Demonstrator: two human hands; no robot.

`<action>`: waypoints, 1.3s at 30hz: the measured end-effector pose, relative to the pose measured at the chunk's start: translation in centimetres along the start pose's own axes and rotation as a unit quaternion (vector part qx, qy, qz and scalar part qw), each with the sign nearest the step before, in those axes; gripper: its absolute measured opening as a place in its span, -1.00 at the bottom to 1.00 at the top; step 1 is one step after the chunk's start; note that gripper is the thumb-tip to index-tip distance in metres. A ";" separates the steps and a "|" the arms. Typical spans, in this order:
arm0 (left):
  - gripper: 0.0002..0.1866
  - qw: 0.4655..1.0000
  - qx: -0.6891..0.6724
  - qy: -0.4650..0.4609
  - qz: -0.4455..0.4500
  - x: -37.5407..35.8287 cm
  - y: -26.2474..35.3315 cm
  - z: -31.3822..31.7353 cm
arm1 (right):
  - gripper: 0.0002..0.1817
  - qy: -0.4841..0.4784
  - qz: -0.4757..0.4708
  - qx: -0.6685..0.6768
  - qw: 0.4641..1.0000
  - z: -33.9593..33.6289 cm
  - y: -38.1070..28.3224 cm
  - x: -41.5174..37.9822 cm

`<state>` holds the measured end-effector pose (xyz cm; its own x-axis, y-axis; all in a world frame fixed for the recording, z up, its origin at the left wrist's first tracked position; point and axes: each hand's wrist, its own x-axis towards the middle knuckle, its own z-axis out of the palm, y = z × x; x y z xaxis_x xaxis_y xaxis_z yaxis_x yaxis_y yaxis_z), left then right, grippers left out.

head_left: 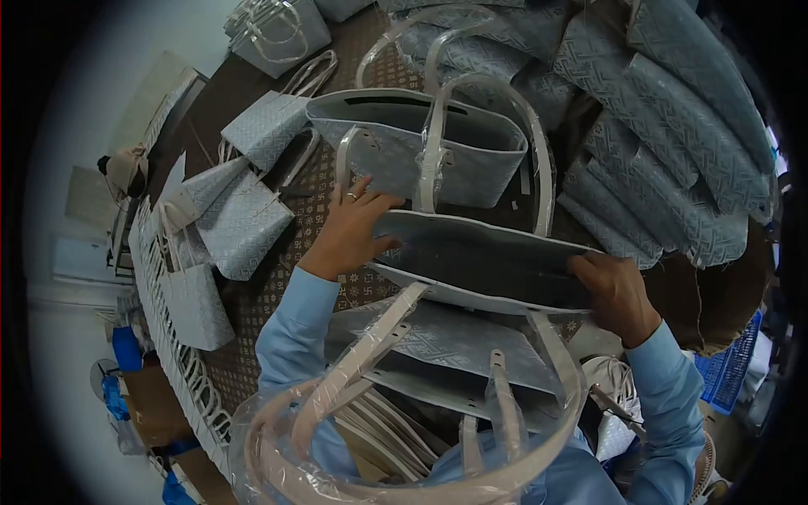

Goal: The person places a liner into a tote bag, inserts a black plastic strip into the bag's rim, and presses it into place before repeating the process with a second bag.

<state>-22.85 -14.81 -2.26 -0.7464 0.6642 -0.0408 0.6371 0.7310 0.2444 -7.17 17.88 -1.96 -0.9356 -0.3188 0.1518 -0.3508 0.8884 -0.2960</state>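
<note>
The left hand [351, 231], fingers spreading at the left end, and the right hand [619, 296], pinching the right end, are seemingly steadying the open grey bag [484, 259] in front of a farther bag [383, 160], the next move likely calling for even support at both ends.

Open way down from above into the mouth of the grey bag [497, 261], between left hand [352, 231] and right hand [619, 290]. Far side: plastic-wrapped handle [540, 151] arches up at the rim; upright bag [484, 172] blocks just beyond. Near side: wrapped straps [560, 370] loop across, another bag [454, 337] beneath. Right: stacked panels [665, 143] wall off the reach. Left: passable strip of patterned table [244, 307], small bags [244, 223] bordering it.
</note>
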 end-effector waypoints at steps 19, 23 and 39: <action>-0.62 0.997 -0.074 -0.008 0.019 1.3 -0.7 0.4 | -0.95 0.008 0.067 -0.018 0.998 1.8 -0.7 2.2; -0.68 0.998 -0.017 -0.064 0.011 2.1 0.5 -0.6 | -0.96 0.019 0.064 -0.012 0.998 2.1 -0.4 1.7; -0.63 0.993 -0.079 -0.057 0.062 3.4 0.8 0.7 | -0.93 0.029 0.087 -0.020 0.996 1.9 -0.7 1.8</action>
<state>-24.80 -11.84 -2.92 -0.6313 0.7680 -0.1079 0.6781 0.6141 0.4039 -8.65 16.09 -3.29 -0.9776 -0.1412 0.1563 -0.1815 0.9414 -0.2843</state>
